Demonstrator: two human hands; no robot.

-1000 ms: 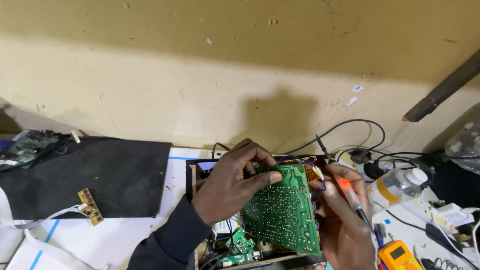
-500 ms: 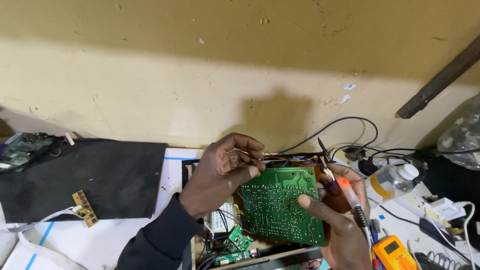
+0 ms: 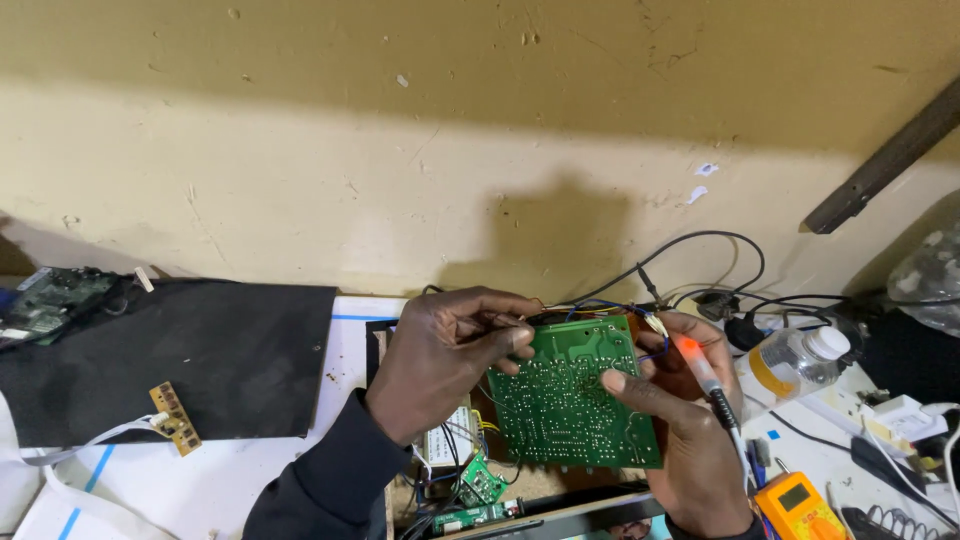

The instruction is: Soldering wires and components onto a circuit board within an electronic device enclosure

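Tilted flatter than a second ago, the green circuit board (image 3: 575, 395) shows its solder side above the opened chassis. Left hand (image 3: 450, 360) pinches its upper edge; right hand (image 3: 685, 440) grips board and soldering iron (image 3: 712, 385). Inspection step; next, steadying the board for the tip.

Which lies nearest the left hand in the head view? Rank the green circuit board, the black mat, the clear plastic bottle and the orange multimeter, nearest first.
From the left hand:
1. Green circuit board, held at its upper left edge.
2. Black mat, to the left on the bench.
3. Clear plastic bottle, right, and orange multimeter, lower right: too close to call.
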